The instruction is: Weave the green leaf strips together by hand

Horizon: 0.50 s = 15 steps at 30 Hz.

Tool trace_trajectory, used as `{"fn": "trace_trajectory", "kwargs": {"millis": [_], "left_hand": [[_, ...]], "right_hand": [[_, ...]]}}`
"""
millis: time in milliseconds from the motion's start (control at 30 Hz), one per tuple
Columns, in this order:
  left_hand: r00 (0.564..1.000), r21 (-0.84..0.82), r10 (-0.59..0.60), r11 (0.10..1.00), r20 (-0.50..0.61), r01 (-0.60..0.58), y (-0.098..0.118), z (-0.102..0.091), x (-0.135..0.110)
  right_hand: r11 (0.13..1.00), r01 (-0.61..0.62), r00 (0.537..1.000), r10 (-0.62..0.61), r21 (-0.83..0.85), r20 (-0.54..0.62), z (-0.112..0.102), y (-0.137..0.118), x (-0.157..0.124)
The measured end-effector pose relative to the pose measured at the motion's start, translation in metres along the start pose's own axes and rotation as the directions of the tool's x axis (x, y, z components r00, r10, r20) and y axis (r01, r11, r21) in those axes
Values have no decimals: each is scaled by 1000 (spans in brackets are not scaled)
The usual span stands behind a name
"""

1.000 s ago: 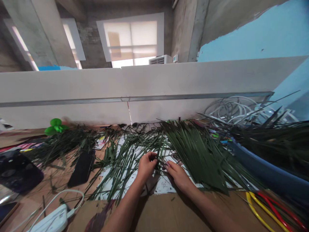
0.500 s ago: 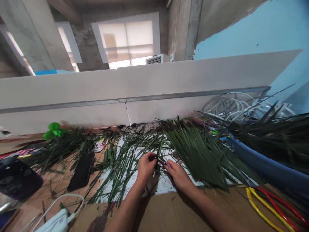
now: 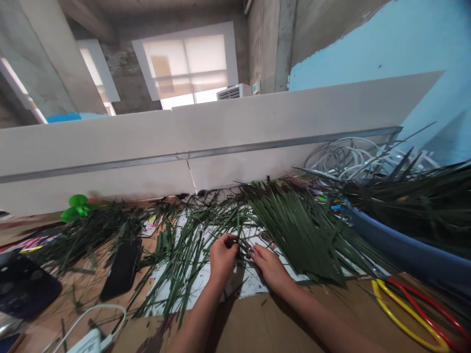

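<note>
My left hand is closed, thumb and fingers pinching a narrow green leaf strip that points up and away from me. Close to its right, my right hand is also closed, its fingertips together on a dark, thin piece between the hands. That piece looks like part of the leaf, but it is too small to be sure. Something pinkish-purple shows at the right fingertips. Under both hands lies a white sheet with leaf scraps. A fan of long green leaves lies just right of the hands.
Loose leaf strips cover the left of the sheet. Farther left are a black phone, a white charger with cable and a green plastic fan. Scissors with yellow and red handles lie right, beside a blue tub of leaves.
The view has shifted and tilted slightly. Both hands keep nearly the same pose, and the leaf strip at my left fingers now stands a little more upright.
</note>
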<state>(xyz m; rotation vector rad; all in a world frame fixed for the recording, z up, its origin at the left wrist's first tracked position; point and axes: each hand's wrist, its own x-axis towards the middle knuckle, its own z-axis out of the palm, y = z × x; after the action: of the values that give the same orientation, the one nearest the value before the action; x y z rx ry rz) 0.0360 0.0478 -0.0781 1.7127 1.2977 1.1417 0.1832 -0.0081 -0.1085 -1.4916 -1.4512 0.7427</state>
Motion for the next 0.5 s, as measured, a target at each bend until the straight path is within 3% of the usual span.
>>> {"fn": "trace_trajectory", "kwargs": {"millis": [500], "left_hand": [[996, 85, 61, 995, -72, -55, 10, 1, -8]], "right_hand": [[996, -64, 998, 65, 66, -12, 2, -3, -1]]}}
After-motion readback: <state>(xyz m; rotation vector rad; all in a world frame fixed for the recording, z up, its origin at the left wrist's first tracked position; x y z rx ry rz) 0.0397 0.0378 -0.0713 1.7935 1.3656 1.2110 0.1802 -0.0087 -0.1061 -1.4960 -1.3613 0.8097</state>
